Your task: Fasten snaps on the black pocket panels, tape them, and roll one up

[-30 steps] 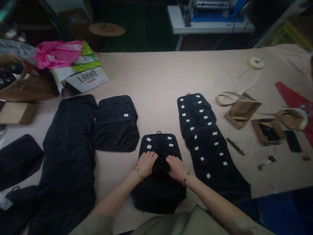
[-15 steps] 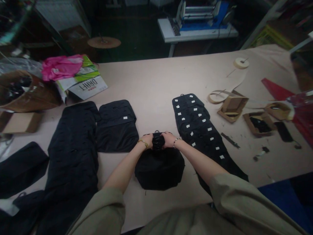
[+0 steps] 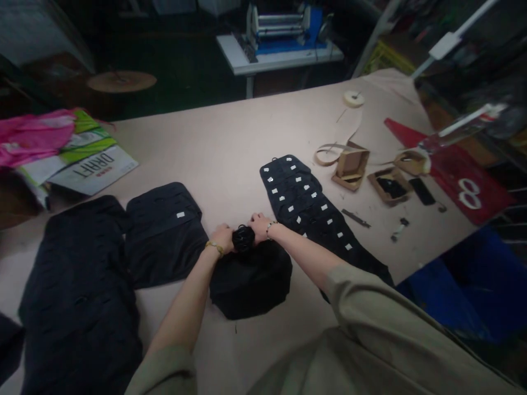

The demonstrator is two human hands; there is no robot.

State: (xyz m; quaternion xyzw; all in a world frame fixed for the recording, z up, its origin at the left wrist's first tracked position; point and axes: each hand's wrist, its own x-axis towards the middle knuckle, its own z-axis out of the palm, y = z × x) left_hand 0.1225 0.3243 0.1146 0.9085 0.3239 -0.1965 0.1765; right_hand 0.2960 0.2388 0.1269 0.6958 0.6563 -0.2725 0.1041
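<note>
A black fabric piece (image 3: 251,282), shaped like a bag or pouch, lies on the table in front of me. At its far edge sits a shiny, rounded black bundle (image 3: 244,239), whose exact kind I cannot make out. My left hand (image 3: 223,238), a yellowish bracelet on its wrist, closes on the bundle's left side. On the right side, my right hand (image 3: 259,226) grips it with bent fingers, a beaded bracelet on the wrist. Some of the fingertips are hidden behind the bundle and the fabric.
Black fabric panels (image 3: 82,296) lie at left, beside a shorter panel (image 3: 164,236). Right of my hands is a long black panel with white tags (image 3: 304,203). Farther right are small cardboard boxes (image 3: 389,186), tape (image 3: 327,155) and a red bag (image 3: 457,181). A printed carton (image 3: 94,170) stands back left.
The view has turned to the right, so the table's contents sit farther left. Both hands stay at the black bundle, which now shows its rounded front more fully.
</note>
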